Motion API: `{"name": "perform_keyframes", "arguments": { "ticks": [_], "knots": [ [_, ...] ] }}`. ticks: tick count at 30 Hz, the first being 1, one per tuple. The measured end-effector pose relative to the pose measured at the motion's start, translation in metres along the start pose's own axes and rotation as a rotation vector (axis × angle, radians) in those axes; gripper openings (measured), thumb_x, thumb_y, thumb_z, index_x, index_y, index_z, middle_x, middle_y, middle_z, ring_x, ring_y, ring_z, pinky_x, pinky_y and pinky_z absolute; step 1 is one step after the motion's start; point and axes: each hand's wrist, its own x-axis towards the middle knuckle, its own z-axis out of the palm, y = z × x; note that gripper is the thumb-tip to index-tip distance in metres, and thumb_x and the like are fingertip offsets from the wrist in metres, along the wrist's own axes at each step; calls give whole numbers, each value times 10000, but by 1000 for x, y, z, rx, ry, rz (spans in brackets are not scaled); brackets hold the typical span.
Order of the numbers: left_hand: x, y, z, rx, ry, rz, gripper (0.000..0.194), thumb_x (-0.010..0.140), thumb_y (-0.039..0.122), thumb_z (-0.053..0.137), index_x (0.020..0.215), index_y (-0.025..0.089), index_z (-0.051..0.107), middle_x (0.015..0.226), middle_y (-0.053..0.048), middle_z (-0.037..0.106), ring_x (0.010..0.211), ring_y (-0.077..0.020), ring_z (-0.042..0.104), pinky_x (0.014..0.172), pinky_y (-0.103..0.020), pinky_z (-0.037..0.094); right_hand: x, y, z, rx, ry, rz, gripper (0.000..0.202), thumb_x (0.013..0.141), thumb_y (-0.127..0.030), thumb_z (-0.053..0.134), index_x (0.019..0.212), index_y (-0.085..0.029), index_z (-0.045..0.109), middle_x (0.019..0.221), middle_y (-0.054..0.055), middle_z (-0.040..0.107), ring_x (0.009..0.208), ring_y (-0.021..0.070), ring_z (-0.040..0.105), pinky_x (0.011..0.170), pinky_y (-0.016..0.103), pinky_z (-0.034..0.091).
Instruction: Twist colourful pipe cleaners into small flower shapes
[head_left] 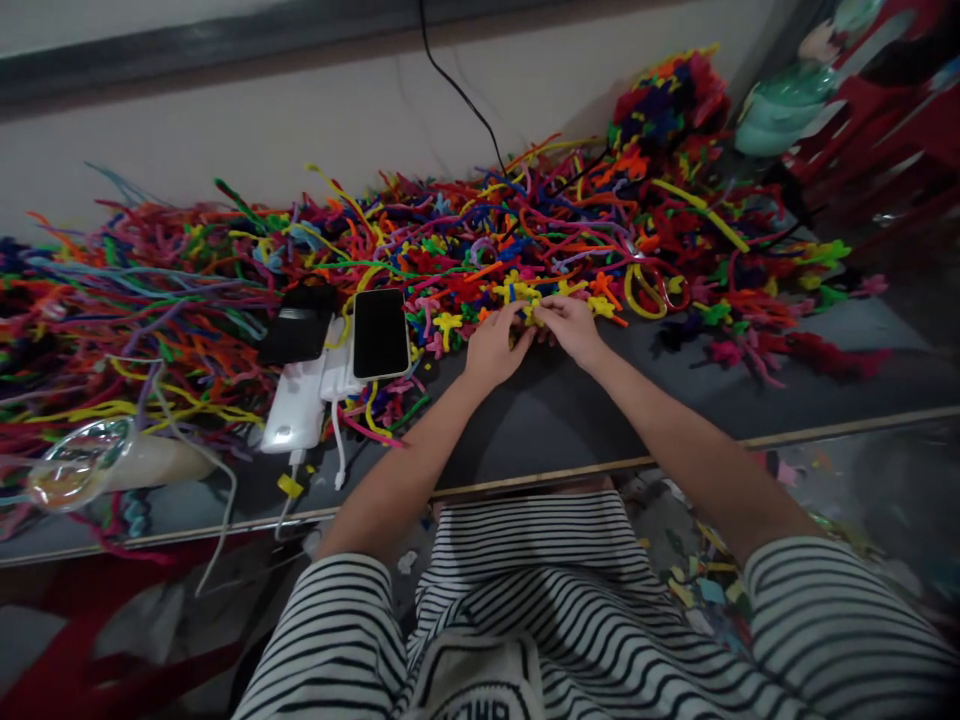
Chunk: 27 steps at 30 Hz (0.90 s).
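Both hands meet at the front edge of a long heap of coloured pipe cleaners. My left hand has its fingers closed around a yellow pipe cleaner piece. From the other side, my right hand pinches the same yellow piece between thumb and forefinger. The fingers hide most of its shape. Close to the left hand lies a yellow pipe cleaner figure. Right of the hands rest scissors with yellow and red handles.
A phone lies left of the hands beside white power banks and a black wallet-like item. A plastic cup lies on its side at far left. A black cable hangs down the wall. The table edge runs before my body.
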Motion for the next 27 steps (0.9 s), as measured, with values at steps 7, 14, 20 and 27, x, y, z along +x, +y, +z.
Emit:
{"name": "perform_keyframes", "arguments": {
  "ticks": [7, 14, 20, 27],
  "knots": [
    [1, -1, -1, -99, 18, -14, 236, 968, 294, 611, 1187, 234, 674, 1043, -64, 753, 975, -184, 692, 872, -316, 549, -5, 0, 1, -4, -58, -66, 284, 779, -437, 771, 803, -176, 662, 625, -14, 644, 453, 89, 572, 380, 187, 370],
    [0, 1, -2, -114, 33, -26, 202, 952, 267, 633, 1143, 221, 680, 1005, -60, 753, 986, -187, 692, 868, -313, 548, -4, 0, 0, -4, -54, -54, 251, 800, -415, 755, 806, -180, 666, 640, -16, 651, 451, 88, 576, 378, 188, 361],
    [-1, 5, -3, -3, 102, 5, 180, 979, 284, 582, 1114, 205, 671, 1020, -76, 747, 998, -199, 681, 913, -340, 533, -3, 1, 1, 9, -51, -35, 202, 805, -355, 753, 798, -174, 664, 639, -13, 653, 440, 88, 570, 373, 193, 364],
    [-2, 10, -9, 163, 142, 40, 316, 1029, 347, 431, 1198, 168, 629, 1111, -136, 722, 1151, -253, 647, 1047, -425, 480, 0, 2, 0, 13, -34, -23, 261, 764, -410, 786, 784, -186, 654, 586, -31, 629, 418, 93, 566, 356, 188, 360]
  ]
}}
